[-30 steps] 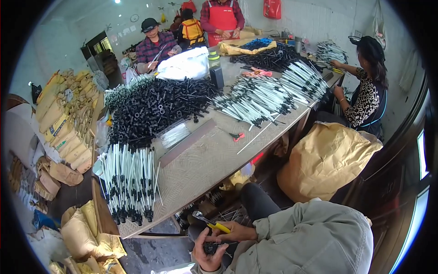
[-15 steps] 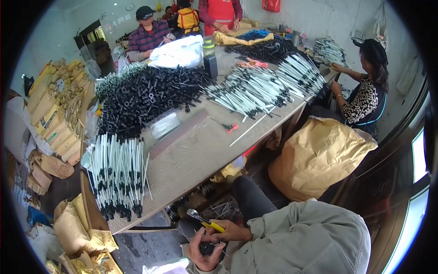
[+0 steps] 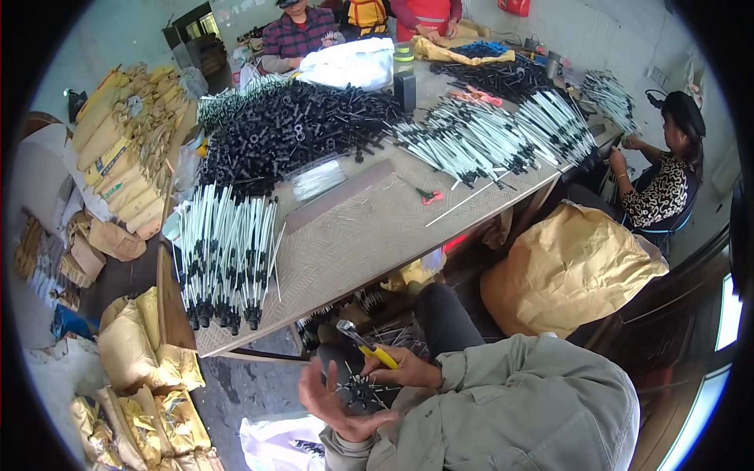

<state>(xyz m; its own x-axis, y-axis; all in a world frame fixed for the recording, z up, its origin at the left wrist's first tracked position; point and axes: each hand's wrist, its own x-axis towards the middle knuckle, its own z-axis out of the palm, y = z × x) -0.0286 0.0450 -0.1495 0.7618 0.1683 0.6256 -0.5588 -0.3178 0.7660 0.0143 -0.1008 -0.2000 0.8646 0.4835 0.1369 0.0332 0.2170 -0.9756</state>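
Worktable (image 3: 345, 243): flat top, faintly patterned texture. Below its near edge, left hand (image 3: 338, 404) open, fingers spread. Right hand (image 3: 404, 367) closed around a yellow-handled tool (image 3: 384, 357), its metal head shiny and angled toward the table. Black cluster (image 3: 363, 389) between the hands, also below that edge; thin pale spikes radiate from it. Cannot tell whether either hand supports it. At the table's near left corner, slim white rods (image 3: 224, 243) with dark knobbly fittings; crumpled brown paper sack (image 3: 569, 271) off its right side.
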